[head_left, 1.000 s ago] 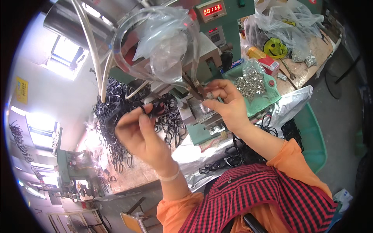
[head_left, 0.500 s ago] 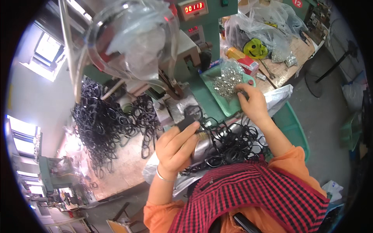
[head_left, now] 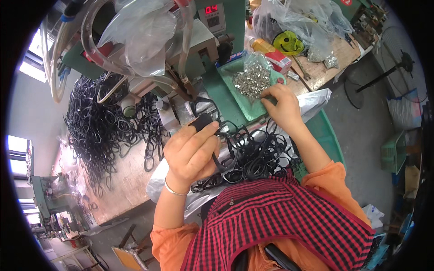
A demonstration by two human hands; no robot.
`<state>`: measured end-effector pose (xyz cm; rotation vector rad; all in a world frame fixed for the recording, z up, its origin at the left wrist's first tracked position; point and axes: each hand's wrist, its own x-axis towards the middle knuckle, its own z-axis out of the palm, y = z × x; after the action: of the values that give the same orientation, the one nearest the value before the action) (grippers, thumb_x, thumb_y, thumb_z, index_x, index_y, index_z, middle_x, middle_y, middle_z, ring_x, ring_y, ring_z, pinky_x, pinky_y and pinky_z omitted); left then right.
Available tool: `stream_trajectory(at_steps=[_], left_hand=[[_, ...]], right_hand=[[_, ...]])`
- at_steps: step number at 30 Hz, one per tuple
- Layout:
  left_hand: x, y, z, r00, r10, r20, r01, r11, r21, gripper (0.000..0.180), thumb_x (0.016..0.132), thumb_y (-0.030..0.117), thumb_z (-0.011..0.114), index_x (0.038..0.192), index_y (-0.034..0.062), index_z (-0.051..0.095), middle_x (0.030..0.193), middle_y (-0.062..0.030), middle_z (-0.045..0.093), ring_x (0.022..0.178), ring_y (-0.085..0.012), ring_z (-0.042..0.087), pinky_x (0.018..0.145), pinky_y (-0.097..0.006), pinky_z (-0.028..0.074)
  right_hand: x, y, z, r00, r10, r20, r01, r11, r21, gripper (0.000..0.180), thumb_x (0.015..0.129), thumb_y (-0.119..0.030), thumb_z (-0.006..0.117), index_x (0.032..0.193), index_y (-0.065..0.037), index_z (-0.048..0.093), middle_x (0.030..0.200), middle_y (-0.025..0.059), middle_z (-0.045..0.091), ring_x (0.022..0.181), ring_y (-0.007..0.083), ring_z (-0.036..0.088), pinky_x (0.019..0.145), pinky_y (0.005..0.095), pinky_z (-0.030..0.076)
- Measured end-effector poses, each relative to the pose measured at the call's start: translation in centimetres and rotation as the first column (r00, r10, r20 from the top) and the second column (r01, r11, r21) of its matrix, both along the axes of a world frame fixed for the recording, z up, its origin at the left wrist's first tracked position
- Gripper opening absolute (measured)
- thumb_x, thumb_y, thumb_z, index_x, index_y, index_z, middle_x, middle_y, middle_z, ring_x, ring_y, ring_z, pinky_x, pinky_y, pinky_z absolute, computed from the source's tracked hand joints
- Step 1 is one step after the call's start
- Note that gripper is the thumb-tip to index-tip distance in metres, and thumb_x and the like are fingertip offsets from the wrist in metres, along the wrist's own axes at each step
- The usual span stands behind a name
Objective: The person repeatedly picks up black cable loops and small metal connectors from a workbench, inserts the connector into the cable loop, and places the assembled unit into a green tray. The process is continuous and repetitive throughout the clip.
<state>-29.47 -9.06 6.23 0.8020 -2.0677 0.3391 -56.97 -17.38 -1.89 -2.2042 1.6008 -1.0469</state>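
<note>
Wide, round head view, from above the apron point(head_left: 266, 217), looking down and ahead, left hand point(head_left: 192, 151) and right hand point(head_left: 285, 106) close

Wooden bench point(head_left: 122, 187): black loop pile point(head_left: 101, 135) left of left hand point(head_left: 192, 151); wrench point(head_left: 301, 67) and clear plastic bags point(head_left: 312, 22) beyond right hand point(head_left: 284, 107).

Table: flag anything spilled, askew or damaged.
Nothing looks plainly spilled or damaged: the metal bits sit in the green tray by the right hand. Only the black heap left of the machine looks untidy, its loops tangled, with a few strays near the table's edge.
</note>
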Motion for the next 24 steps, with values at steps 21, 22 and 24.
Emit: stream_trajectory(at_steps=[21, 22, 24], left_hand=[[15.0, 1.0, 2.3, 0.687, 0.726, 0.031, -0.710, 0.661, 0.242, 0.021, 0.082, -0.008, 0.065, 0.094, 0.0072, 0.071, 0.132, -0.0125, 0.065, 0.121, -0.0320, 0.058, 0.110, -0.040, 0.044], [17.2, -0.2, 0.4, 0.704, 0.658, 0.268, -0.710, 0.660, 0.244, 0.025, 0.077, -0.009, 0.065, 0.091, 0.0101, 0.074, 0.139, -0.0105, 0.063, 0.125, -0.0345, 0.056, 0.115, -0.042, 0.041], [20.2, -1.9, -3.3, 0.589, 0.452, 0.670, -0.745, 0.625, 0.233, 0.030, 0.072, -0.006, 0.066, 0.092, 0.0128, 0.076, 0.151, -0.0083, 0.055, 0.129, -0.0379, 0.053, 0.120, -0.043, 0.035]], right_hand=[[3.0, -1.3, 0.4, 0.987, 0.035, 0.155, -0.007, 0.984, -0.178, 0.010, 0.088, -0.005, 0.072, 0.098, -0.003, 0.073, 0.097, 0.0125, 0.072, 0.092, 0.0318, 0.068, 0.083, 0.0397, 0.051], [3.3, -1.2, 0.6, 0.990, 0.029, 0.141, -0.001, 0.982, -0.190, 0.011, 0.087, -0.005, 0.072, 0.098, -0.005, 0.074, 0.097, 0.0117, 0.072, 0.093, 0.0328, 0.067, 0.084, 0.0412, 0.051], [3.0, -1.2, 0.5, 0.986, 0.017, 0.164, 0.013, 0.984, -0.176, 0.011, 0.086, -0.005, 0.072, 0.097, -0.005, 0.074, 0.096, 0.0113, 0.072, 0.092, 0.0331, 0.067, 0.084, 0.0418, 0.051]])
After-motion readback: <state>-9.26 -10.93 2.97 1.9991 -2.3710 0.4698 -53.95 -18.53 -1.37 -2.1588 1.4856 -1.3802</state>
